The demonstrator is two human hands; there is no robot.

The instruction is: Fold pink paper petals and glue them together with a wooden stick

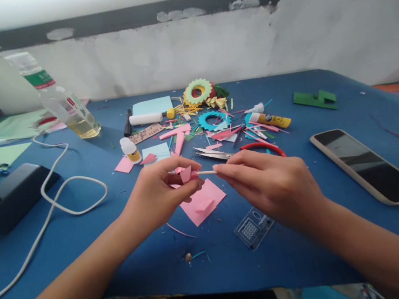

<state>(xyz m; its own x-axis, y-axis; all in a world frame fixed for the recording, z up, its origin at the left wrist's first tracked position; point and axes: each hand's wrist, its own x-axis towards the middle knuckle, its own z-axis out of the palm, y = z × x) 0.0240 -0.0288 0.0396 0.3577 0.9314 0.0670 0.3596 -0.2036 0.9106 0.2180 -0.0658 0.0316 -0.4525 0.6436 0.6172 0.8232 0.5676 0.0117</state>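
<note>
In the middle of the head view, my left hand [169,184] pinches a small folded piece of pink paper [186,173]. A thin pale stick [206,172] runs from that paper to the fingertips of my right hand [274,175], which are closed on its other end. Below the hands lie pink paper squares [205,203]. Scissors with red handles [264,147] rest just beyond my right hand, blades pointing left. A clear plastic stencil [254,228] lies below my right hand, partly covered by it. A small white glue bottle [130,150] stands beyond my left hand.
Coloured paper scraps and rings [198,92] are heaped toward the wall, with a yellow glue tube [270,120] among them. A phone [366,164] lies at right. At left are a tilted-looking bottle [65,107], a white cable [52,201] and a dark box [11,197].
</note>
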